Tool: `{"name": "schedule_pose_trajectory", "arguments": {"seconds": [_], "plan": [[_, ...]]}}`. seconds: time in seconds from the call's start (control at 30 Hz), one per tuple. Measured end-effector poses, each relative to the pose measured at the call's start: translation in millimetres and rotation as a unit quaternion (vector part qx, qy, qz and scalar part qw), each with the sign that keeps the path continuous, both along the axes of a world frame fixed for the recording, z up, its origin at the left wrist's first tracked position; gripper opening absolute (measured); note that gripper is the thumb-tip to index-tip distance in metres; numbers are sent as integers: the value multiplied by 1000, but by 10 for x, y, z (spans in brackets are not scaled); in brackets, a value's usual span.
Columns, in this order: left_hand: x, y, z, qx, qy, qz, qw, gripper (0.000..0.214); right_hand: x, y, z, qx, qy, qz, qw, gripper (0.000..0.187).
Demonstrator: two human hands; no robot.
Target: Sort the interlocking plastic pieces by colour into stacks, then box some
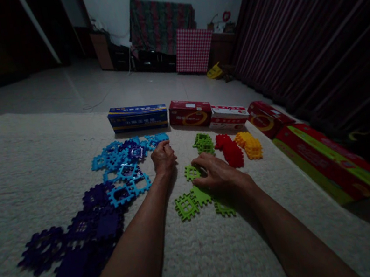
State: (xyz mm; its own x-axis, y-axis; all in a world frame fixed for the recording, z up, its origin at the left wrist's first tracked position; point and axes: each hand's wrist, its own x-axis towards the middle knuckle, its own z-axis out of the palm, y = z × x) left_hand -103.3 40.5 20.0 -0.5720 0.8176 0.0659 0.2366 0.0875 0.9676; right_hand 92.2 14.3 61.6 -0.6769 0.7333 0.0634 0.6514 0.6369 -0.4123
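My right hand [217, 172] curls its thumb and fingers around the near edge of a green interlocking tile [191, 172] with a window-like cutout. Other green tiles [187, 206] lie just below it, partly under the hand. My left hand [164, 159] is closed in a loose fist on the mat; whatever its fingers hold, if anything, is hidden. Beside it spread light blue tiles [121, 194], and a pile of dark purple tiles [73, 266] reaches down to the left forearm. A small green stack [203, 142] sits beyond the right hand.
Red tiles [231, 152] and yellow tiles [250, 144] are stacked at the right. A blue box [138, 118], a red box [190, 113] and a white-and-red box [228, 117] line the back. More boxes, including a long red-green carton [316, 161], edge the right side of the pale mat [29, 183].
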Motion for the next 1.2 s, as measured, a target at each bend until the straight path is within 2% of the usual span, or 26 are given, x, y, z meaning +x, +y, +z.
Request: {"name": "schedule_pose_trajectory", "arguments": {"seconds": [0.1,0.27,0.6,0.7,0.87,1.1,1.2], "plan": [[4,-7,17,2,-3,-3,1000,38,-26,-29,7,1,-19,-11,1000,42],[20,-15,35,-8,-13,-10,1000,40,-76,-67,39,14,-19,-27,999,33],[-1,30,-70,17,7,-20,1000,40,-73,-50,-3,11,29,-66,997,37],[-2,29,-65,18,21,-17,999,39,-74,-32,5,1,50,-64,997,35],[2,17,-37,11,24,-18,1000,39,-90,2,67,-8,54,-78,995,19],[4,19,-54,14,24,-23,999,41,-49,78,36,-43,91,-76,992,18],[21,11,-43,23,-1,-22,999,40,45,173,56,-34,128,-79,988,17]]}}
